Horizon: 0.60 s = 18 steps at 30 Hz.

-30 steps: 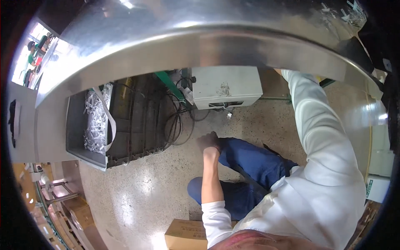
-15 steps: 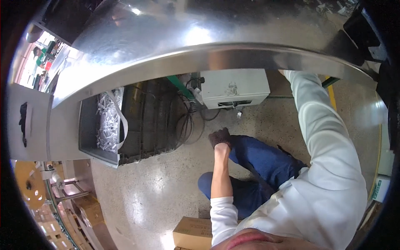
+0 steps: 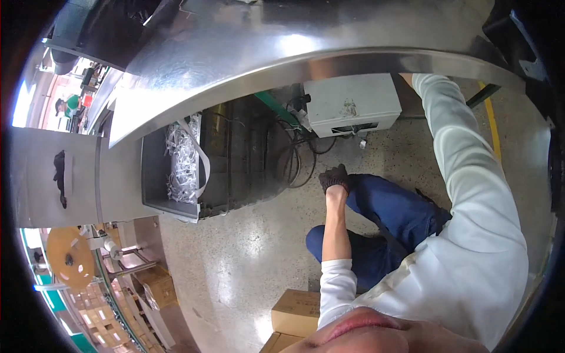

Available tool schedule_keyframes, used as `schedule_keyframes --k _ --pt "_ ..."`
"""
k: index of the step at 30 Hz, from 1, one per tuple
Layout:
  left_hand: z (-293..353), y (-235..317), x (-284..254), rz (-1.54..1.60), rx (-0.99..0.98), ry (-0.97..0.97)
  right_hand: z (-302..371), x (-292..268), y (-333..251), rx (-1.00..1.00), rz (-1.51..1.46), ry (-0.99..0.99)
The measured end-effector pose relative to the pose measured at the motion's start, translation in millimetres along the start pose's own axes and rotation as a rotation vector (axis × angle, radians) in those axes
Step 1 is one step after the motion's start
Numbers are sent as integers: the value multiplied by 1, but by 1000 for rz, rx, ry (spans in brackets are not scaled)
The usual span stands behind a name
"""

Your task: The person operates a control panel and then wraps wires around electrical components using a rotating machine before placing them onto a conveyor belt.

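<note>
My left hand, in a dark knitted glove, rests against my blue-trousered knee. Its fingers are curled in, and nothing shows in them. My right arm, in a white sleeve, stretches forward beneath the metal tabletop. Only a sliver of bare wrist shows at the table's edge; the right hand itself is hidden under it. Nearest to that wrist is a light grey metal box with a dark slot in its front. Black cables hang down beside the box.
Left under the table stands a dark grey plastic bin with shredded white strips. Cardboard boxes sit on the floor behind my left arm. A yellow-orange reel is at far left. A distant person in green appears at upper left.
The whole view has swung, so the table, bin and box sit farther right and slightly higher. My left hand remains at the knee, and my right arm still reaches under the table.
</note>
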State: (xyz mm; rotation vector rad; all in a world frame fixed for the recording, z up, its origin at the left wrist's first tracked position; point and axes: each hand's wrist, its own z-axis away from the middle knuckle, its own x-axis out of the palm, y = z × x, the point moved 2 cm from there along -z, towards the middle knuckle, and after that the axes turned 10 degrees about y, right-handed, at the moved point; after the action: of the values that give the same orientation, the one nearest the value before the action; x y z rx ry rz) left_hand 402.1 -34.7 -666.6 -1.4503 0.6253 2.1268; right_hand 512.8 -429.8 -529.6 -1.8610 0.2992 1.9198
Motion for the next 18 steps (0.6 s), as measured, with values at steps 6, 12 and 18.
schedule_keyframes --k 6,12,18 --pt "11 -22 6 9 -38 14 24 -5 -48 -121 251 221" --pt "24 0 -2 5 -36 -71 -2 25 10 18 39 31" --pt "44 -11 -9 50 -58 -11 -4 30 -18 -35 97 5"
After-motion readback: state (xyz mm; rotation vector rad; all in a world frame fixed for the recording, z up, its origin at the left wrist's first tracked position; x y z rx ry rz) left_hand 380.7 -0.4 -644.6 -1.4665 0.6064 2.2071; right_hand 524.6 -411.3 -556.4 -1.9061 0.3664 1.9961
